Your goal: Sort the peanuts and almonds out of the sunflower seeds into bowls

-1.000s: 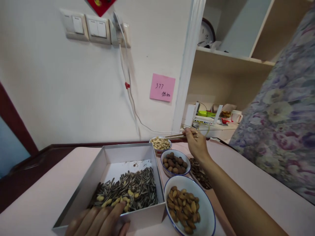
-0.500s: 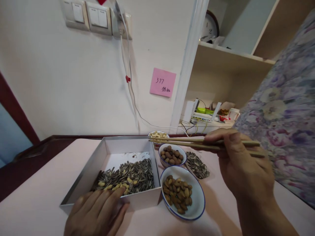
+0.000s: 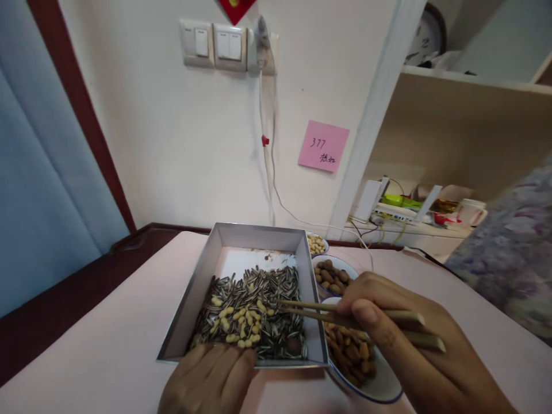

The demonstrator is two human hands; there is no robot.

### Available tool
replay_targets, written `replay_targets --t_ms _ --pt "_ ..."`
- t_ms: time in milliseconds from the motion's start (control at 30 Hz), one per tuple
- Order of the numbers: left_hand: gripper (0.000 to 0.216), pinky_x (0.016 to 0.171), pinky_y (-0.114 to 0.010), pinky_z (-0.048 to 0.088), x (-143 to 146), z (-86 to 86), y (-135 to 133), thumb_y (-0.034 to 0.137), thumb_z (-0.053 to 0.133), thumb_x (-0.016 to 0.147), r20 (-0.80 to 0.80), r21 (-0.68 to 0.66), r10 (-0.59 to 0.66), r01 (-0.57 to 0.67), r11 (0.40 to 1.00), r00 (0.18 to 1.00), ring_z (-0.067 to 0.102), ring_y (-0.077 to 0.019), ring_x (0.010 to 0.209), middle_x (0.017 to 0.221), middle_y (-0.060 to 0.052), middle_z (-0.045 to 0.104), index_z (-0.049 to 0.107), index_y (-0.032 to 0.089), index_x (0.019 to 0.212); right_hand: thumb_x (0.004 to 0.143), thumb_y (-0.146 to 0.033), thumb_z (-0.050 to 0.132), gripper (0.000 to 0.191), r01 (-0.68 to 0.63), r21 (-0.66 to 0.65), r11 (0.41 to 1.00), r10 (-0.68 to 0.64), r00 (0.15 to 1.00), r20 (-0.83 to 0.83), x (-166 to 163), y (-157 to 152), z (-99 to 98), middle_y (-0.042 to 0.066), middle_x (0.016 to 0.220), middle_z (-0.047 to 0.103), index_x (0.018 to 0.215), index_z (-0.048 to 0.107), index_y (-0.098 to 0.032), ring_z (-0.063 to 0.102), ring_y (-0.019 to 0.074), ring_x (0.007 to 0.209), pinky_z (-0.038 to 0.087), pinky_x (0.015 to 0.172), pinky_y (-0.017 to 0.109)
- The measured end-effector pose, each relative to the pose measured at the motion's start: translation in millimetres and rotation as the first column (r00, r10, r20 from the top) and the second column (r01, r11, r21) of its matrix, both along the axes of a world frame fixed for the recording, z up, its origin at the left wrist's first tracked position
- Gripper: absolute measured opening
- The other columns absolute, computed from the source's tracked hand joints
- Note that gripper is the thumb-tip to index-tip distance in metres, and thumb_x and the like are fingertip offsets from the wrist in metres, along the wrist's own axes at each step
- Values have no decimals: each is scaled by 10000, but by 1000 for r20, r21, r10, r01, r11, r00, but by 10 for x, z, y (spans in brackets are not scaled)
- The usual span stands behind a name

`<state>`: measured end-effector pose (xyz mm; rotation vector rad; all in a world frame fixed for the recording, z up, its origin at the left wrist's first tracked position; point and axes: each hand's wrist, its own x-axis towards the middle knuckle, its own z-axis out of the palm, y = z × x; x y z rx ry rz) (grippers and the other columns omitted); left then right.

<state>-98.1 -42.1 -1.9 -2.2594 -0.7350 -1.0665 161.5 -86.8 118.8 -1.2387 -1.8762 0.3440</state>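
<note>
A shallow grey box (image 3: pixel 206 276) on the pink table holds striped sunflower seeds (image 3: pixel 267 287) mixed with pale peanuts (image 3: pixel 239 322) and one brown nut (image 3: pixel 294 345). My left hand (image 3: pixel 207 382) rests flat on the box's near rim, fingers stretched out. My right hand (image 3: pixel 405 345) grips a pair of wooden chopsticks (image 3: pixel 310 310), whose tips reach over the seeds near the box's right side. Nothing shows between the tips.
Right of the box stand three blue-rimmed bowls: almonds (image 3: pixel 351 353) nearest, brown nuts (image 3: pixel 330 275) behind, peanuts (image 3: pixel 316 244) farthest. A pink note (image 3: pixel 323 146) and a cable (image 3: pixel 269 161) are on the wall. A shelf with clutter (image 3: pixel 405 210) and floral fabric (image 3: pixel 513 253) lie to the right.
My view has swung left. My right hand brought the chopsticks from above the bowls down and left, tips now over the seeds in the box. My left hand stays on the near rim.
</note>
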Motion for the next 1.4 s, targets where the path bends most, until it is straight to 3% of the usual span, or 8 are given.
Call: replay_targets --t_ms 200,333,533,667,900,1200,1400 --pt "231 721 -345 344 29 2 -23 77 450 973 27 -26 10 -9 1000 1000 543 -158 680 696 -4 618 657 156 907 1043 -301 432 313 -66 -17 998 66 997 33 -162 104 -136 -22 745 596 772 573 -230 592 114 687 427 550 211" --pt "226 729 -345 344 34 -31 -33 73 455 967 40 -70 23 -20 997 999 536 -159 701 712 -1 619 657 155 907 1045 -301 424 327 -40 -2 999 40 997 64 -213 150 -167 -14 739 597 756 556 -224 588 118 681 421 524 202" --pt "176 695 -354 301 45 -52 5 106 488 953 47 -76 8 -5 997 999 480 -178 686 705 -10 587 657 148 931 1039 -271 436 270 -17 78 997 6 992 128 -106 166 -148 -24 761 614 825 595 -231 617 103 665 481 597 192" --pt "146 697 -353 289 62 -55 35 112 516 942 32 -70 30 -28 997 999 461 -187 694 692 -10 563 659 142 943 1038 -290 439 267 20 121 992 -40 985 166 16 113 -104 -25 747 626 836 604 -235 628 100 651 485 563 184" --pt "161 748 -350 322 76 -76 50 135 513 951 64 -94 47 -40 995 997 482 -185 734 731 -11 601 664 162 998 1044 -337 436 348 37 73 997 -48 986 159 -2 97 -126 -20 675 580 734 538 -217 589 114 585 468 555 226" --pt "161 764 -351 340 74 -60 84 153 526 942 64 -105 49 -42 994 997 478 -179 726 731 -1 602 662 168 1027 1045 -365 441 337 32 -7 999 -31 994 101 -34 173 -206 -14 720 569 765 548 -211 571 120 643 435 576 242" --pt "158 794 -350 350 89 -51 114 179 544 936 75 -108 56 -48 993 996 492 -188 762 752 -8 621 665 178 1037 1054 -347 414 345 22 30 999 -25 990 136 -88 250 -292 -9 717 568 760 524 -204 553 121 642 411 584 251"
